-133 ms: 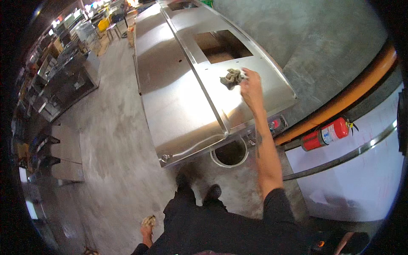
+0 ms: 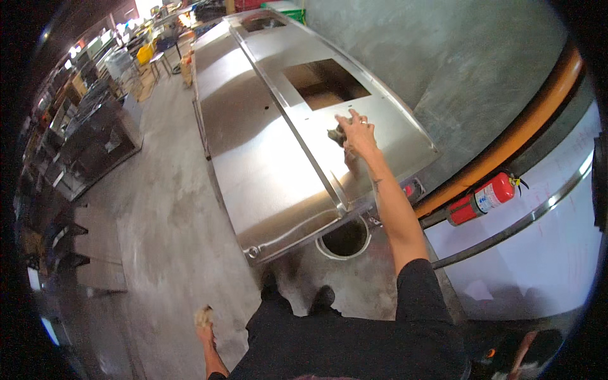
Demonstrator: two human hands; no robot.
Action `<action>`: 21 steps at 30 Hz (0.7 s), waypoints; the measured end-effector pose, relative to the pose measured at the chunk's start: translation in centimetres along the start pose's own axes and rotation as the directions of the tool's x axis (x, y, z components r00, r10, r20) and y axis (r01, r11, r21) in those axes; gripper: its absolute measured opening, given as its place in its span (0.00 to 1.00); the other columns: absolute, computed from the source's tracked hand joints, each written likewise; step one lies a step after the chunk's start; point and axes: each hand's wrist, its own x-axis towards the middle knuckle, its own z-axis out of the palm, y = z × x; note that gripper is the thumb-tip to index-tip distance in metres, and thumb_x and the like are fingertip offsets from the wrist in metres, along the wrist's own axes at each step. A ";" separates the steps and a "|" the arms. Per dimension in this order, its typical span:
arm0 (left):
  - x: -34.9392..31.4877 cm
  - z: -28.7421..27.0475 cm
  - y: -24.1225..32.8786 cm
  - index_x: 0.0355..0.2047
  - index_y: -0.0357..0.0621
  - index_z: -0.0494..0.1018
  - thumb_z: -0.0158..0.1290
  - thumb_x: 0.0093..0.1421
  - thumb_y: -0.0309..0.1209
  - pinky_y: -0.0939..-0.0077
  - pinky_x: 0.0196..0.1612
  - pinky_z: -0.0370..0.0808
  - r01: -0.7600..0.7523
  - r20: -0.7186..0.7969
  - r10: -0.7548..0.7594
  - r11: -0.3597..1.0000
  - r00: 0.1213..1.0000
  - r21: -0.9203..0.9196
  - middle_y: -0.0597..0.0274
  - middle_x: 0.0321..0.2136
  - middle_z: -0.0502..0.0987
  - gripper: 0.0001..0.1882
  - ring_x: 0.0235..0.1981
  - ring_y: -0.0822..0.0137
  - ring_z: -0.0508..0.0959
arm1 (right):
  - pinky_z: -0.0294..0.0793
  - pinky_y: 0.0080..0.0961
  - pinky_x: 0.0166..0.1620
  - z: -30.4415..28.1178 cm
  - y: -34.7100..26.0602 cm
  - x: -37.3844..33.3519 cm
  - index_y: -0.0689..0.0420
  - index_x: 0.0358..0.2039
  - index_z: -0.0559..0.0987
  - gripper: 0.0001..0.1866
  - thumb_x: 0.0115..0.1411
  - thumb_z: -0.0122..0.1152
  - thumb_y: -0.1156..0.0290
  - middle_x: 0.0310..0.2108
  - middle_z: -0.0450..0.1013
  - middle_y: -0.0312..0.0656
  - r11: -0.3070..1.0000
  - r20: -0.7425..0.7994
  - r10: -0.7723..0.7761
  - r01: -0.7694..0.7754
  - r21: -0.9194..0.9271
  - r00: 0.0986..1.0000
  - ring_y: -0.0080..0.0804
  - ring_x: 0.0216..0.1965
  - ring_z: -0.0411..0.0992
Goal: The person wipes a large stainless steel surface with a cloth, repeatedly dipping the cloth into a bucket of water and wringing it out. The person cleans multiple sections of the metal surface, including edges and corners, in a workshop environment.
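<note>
My right hand [image 2: 359, 132] reaches forward over a large stainless steel panel [image 2: 265, 183] and grips a crumpled, dirty grey-brown rag [image 2: 334, 135]. The fingers cover most of the rag, which lies at the panel's surface just on the near side of a rectangular cutout [image 2: 326, 85]. Low at the left, away from the panel, my left hand [image 2: 205, 334] is closed around a tan, crumpled cloth [image 2: 203, 316], slightly blurred. A raised seam [image 2: 286, 114] runs lengthwise along the panel, left of my right hand.
Under the panel's near edge stands a round, open-topped container [image 2: 344, 239]. At the right, a red fire extinguisher [image 2: 484, 199] lies on a white surface [image 2: 525, 266] beside an orange curved bar [image 2: 506, 142]. Metal cabinets [image 2: 101, 145] line the left side, across the concrete floor [image 2: 168, 190].
My right hand has shifted slightly left and turned over the rag, covering more of it. My left hand has moved up and left in the picture with its cloth. The view has tilted slightly.
</note>
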 end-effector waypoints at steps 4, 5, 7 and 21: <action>15.8 -4.3 9.7 0.61 0.35 0.75 0.62 0.63 0.31 0.66 0.58 0.73 -0.323 -0.312 0.256 0.928 0.915 -0.185 0.51 0.58 0.78 0.27 0.53 0.55 0.79 | 0.74 0.43 0.60 -0.8 -0.2 3.1 0.51 0.61 0.76 0.29 0.57 0.65 0.75 0.60 0.74 0.49 0.985 -0.158 0.085 -0.059 0.165 0.984 0.52 0.60 0.72; 18.1 -3.6 17.8 0.59 0.31 0.74 0.62 0.64 0.31 0.66 0.55 0.73 -0.416 -0.354 0.299 0.850 0.886 -0.323 0.51 0.56 0.79 0.26 0.52 0.56 0.79 | 0.75 0.40 0.58 -2.1 2.0 2.0 0.53 0.60 0.76 0.27 0.58 0.64 0.75 0.56 0.75 0.49 0.969 -0.286 0.123 -0.052 0.243 0.950 0.50 0.57 0.74; 23.5 -5.7 27.7 0.60 0.34 0.74 0.63 0.65 0.33 0.66 0.56 0.73 -0.376 -0.225 0.314 0.863 0.922 -0.336 0.54 0.53 0.81 0.25 0.52 0.59 0.79 | 0.77 0.35 0.55 -4.8 3.4 -0.5 0.57 0.57 0.77 0.23 0.60 0.62 0.76 0.49 0.79 0.50 0.895 -0.506 0.210 0.043 0.443 0.837 0.47 0.51 0.78; 26.9 17.5 82.8 0.54 0.26 0.69 0.59 0.67 0.46 0.47 0.54 0.74 -0.883 0.060 0.970 0.238 0.234 -0.404 0.30 0.47 0.77 0.32 0.51 0.35 0.78 | 0.76 0.30 0.48 -20.1 -16.3 -38.1 0.62 0.56 0.77 0.17 0.71 0.61 0.67 0.43 0.81 0.43 0.400 -0.060 0.891 -0.716 0.572 0.450 0.31 0.42 0.77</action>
